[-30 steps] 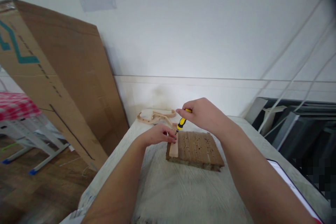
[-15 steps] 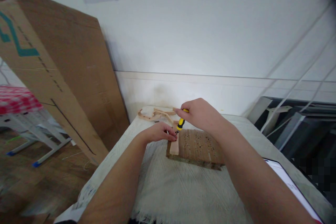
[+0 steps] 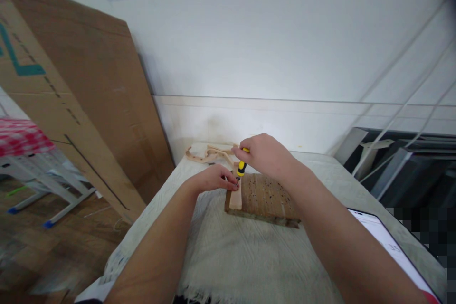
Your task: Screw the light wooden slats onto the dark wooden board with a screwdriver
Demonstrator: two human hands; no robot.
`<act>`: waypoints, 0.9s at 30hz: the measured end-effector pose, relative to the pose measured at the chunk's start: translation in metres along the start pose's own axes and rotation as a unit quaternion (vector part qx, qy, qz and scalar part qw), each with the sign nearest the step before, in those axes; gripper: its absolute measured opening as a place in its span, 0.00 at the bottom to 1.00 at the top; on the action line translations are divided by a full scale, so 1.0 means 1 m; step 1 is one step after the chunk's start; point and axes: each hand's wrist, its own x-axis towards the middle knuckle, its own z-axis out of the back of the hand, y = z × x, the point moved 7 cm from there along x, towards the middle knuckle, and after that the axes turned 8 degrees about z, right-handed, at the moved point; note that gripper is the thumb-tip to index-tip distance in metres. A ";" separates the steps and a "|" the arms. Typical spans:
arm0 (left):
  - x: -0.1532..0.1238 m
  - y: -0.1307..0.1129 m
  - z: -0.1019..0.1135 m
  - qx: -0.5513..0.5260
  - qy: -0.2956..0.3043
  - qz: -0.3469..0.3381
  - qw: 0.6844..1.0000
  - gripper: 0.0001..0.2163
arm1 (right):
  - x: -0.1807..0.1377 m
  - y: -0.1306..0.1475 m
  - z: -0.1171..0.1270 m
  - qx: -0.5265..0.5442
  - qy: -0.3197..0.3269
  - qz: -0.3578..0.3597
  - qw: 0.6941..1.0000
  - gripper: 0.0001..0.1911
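My right hand (image 3: 261,152) is wrapped round the yellow-and-black handle of a screwdriver (image 3: 241,168), which points down at a pale tan strip (image 3: 235,199). Close to the tool's lower end, my left hand (image 3: 217,178) has its thumb and fingers pinched together above the strip. What sits between those fingertips is too small to make out. The strip lies along the left side of a thick brown wooden board (image 3: 269,199), whose top is pitted with many small dark holes. The screwdriver's very tip is hidden by the left fingers.
Curved tan strips (image 3: 199,156) lie behind the board, near the wall. A phone or tablet (image 3: 388,247) rests on the cloth-covered table (image 3: 228,256) at right. A tall cardboard box (image 3: 117,104) stands at left; dark panels (image 3: 420,171) lean beyond the right edge.
The whole view has shifted slightly. Both hands keep the same hold, with the screwdriver over the strip; my right hand sits slightly further left, and the board has not visibly moved on the cloth.
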 end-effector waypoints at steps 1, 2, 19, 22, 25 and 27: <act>0.000 0.001 0.000 -0.001 0.000 0.003 1.000 0.14 | 0.000 0.000 -0.001 0.000 0.002 0.002 1.000 0.23; 0.000 0.001 0.000 -0.002 0.000 0.006 1.000 0.14 | 0.001 0.000 -0.002 0.000 0.003 0.004 1.000 0.23; 0.000 -0.003 -0.001 -0.028 -0.010 0.005 1.000 0.12 | -0.005 0.014 0.005 0.010 0.030 0.006 0.999 0.24; 0.002 -0.003 -0.002 -0.032 -0.002 -0.003 0.999 0.12 | -0.007 0.017 0.007 0.014 0.028 0.003 1.000 0.24; 0.003 -0.001 -0.002 -0.019 0.002 -0.002 1.000 0.13 | -0.006 0.017 0.003 0.024 0.036 0.002 0.999 0.24; 0.002 0.000 -0.002 -0.011 0.001 0.000 1.000 0.14 | -0.005 0.015 0.001 0.020 0.037 0.002 0.999 0.23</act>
